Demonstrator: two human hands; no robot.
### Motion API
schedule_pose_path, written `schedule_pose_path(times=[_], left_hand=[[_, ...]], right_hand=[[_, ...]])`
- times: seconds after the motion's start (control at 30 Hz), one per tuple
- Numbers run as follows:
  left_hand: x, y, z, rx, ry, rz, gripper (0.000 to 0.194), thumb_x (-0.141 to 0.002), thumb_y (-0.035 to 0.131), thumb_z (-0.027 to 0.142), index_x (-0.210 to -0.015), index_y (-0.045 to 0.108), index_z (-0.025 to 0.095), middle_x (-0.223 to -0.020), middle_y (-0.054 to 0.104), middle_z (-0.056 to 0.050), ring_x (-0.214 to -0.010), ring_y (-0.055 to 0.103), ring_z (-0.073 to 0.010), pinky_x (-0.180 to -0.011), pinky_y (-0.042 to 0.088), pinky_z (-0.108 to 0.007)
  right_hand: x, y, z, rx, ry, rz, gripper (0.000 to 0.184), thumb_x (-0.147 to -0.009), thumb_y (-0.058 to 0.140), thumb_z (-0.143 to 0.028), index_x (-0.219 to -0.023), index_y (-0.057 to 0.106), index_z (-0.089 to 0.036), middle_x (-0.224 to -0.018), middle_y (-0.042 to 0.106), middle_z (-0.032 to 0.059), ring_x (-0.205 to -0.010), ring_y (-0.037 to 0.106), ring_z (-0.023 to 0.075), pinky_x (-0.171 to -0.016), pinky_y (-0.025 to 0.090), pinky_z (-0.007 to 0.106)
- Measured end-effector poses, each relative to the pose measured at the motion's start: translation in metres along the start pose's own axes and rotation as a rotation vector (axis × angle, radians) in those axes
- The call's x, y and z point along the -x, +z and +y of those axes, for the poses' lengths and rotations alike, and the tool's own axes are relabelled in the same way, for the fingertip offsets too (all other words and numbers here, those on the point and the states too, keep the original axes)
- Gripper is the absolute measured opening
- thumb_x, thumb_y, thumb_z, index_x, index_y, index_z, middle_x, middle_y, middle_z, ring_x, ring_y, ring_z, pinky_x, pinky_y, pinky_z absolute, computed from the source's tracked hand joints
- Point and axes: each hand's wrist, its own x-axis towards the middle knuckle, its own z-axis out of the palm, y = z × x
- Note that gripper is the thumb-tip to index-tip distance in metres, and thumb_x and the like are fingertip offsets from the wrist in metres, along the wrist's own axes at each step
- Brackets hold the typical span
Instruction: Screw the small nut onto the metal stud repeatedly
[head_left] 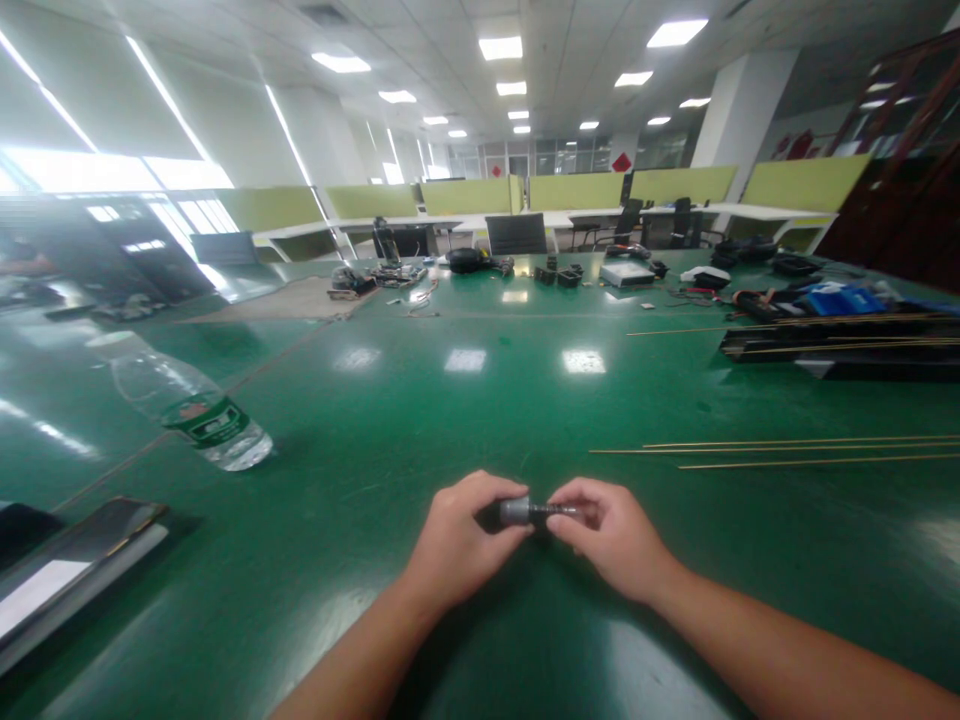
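Note:
Both my hands meet low over the green table point(480, 400), near its front edge. My left hand point(457, 540) is closed round the thicker grey end of a small cylindrical metal part point(517, 511). My right hand point(611, 535) pinches the part's thin dark shaft end between fingers and thumb. The part lies level between the two hands, a little above the table top. What the part is exactly I cannot make out.
A clear plastic water bottle point(187, 405) lies on its side at the left. A phone point(71, 575) lies at the near left. Thin brass rods point(780, 452) lie to the right. Black trays point(840, 345) and assorted electronics point(570, 270) sit farther back.

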Motion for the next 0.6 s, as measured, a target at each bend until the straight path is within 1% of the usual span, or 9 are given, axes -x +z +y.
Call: schedule_pose_path(times=[0.1,0.33,0.5,0.6], left_hand=[[-0.0002,-0.0015,-0.001,-0.015,0.0,0.002,0.026,-0.071,0.078,0.019,-0.096,0.072,0.024,-0.092,0.073,0.0,-0.084,0.067,-0.0159,-0.078,0.051,-0.028],[0.0002,-0.0025,-0.0033,-0.032,-0.015,0.009,0.026,-0.071,0.078,0.02,-0.095,0.072,0.024,-0.092,0.073,-0.001,-0.084,0.068,-0.0168,-0.077,0.051,-0.028],[-0.0002,-0.0041,-0.0038,-0.04,0.004,0.018,0.025,-0.072,0.077,0.021,-0.096,0.071,0.024,-0.091,0.073,-0.002,-0.084,0.067,-0.0175,-0.076,0.051,-0.029],[-0.0013,-0.0061,-0.0041,-0.048,-0.008,0.026,0.025,-0.072,0.076,0.021,-0.097,0.071,0.023,-0.091,0.073,-0.003,-0.083,0.067,-0.0182,-0.076,0.051,-0.03]], right_hand=[[-0.0005,-0.0003,0.0005,0.004,0.012,0.004,0.019,-0.077,0.068,-0.03,-0.089,0.067,-0.015,-0.066,0.063,0.0007,-0.054,0.056,0.014,-0.051,0.041,0.025],[-0.0011,-0.0008,0.0,-0.045,0.026,0.006,0.018,-0.077,0.068,-0.028,-0.088,0.066,-0.014,-0.069,0.064,0.0009,-0.054,0.056,0.0122,-0.051,0.041,0.023],[-0.0019,-0.0019,-0.0002,-0.036,0.026,0.014,0.017,-0.077,0.068,-0.028,-0.087,0.065,-0.014,-0.064,0.062,-0.0009,-0.05,0.055,0.0114,-0.048,0.039,0.022],[-0.0024,-0.0023,-0.0002,-0.06,0.039,0.014,0.019,-0.078,0.068,-0.03,-0.088,0.064,-0.015,-0.062,0.061,-0.0014,-0.048,0.054,0.0113,-0.046,0.039,0.021]])
